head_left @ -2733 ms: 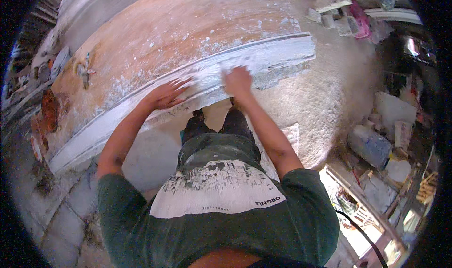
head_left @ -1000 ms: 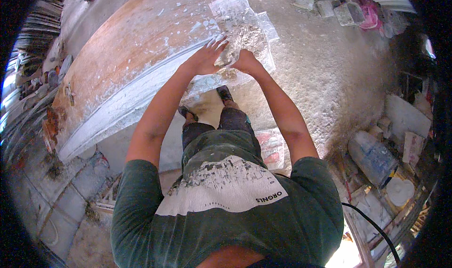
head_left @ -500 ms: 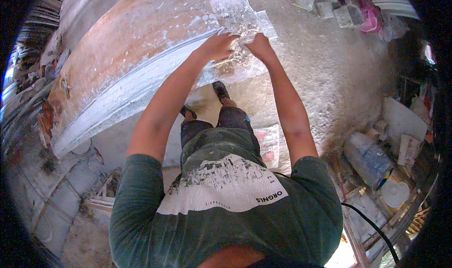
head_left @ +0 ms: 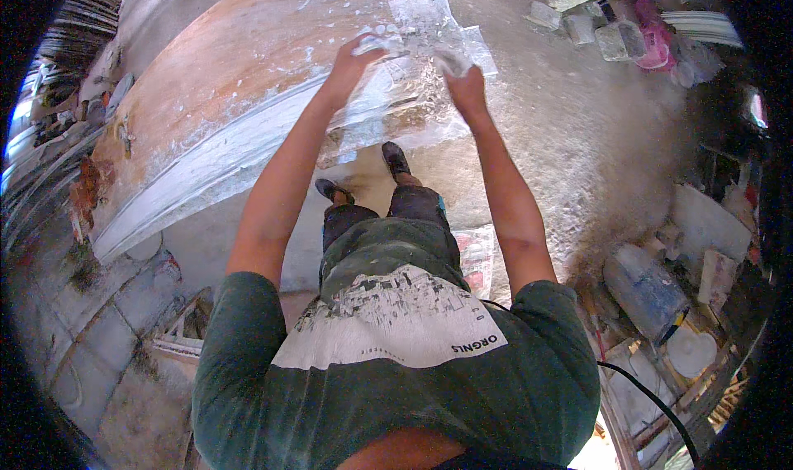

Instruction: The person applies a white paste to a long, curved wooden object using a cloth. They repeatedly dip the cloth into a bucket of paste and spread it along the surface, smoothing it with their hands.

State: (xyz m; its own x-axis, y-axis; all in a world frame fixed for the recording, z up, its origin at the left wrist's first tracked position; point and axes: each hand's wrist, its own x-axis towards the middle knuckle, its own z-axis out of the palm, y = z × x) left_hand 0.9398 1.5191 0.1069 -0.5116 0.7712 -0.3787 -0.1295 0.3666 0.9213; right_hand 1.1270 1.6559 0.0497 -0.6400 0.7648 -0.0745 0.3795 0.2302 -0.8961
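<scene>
Both hands are stretched far out over a wide work surface (head_left: 194, 73), brownish and spattered white. My left hand (head_left: 347, 69) is closed around a wisp of white, fibrous-looking material (head_left: 368, 47), blurred by motion. To its right, my right hand (head_left: 468, 92) grips another whitish tuft (head_left: 450, 62). A gap separates the hands; I cannot tell whether strands join the two tufts. Below them lie pale scraps and crumbs (head_left: 431, 90). A long, curved white strip (head_left: 211, 152), like a plaster moulding, runs from the lower left up toward my left hand. Whitish sheets (head_left: 420, 11) lie just beyond.
At far right, small pale containers (head_left: 615, 40) stand by a pink plastic bag (head_left: 654, 42). A blue-stained drum (head_left: 644, 280) lies nearer on the right, beside a white lid (head_left: 692, 354). My feet (head_left: 396, 160) are below the surface's near edge. A black cable (head_left: 661, 400) hangs lower right.
My left hand has moved left and slightly farther away, so the hands are wider apart. The right hand has shifted slightly right and still grips its white tuft.
</scene>
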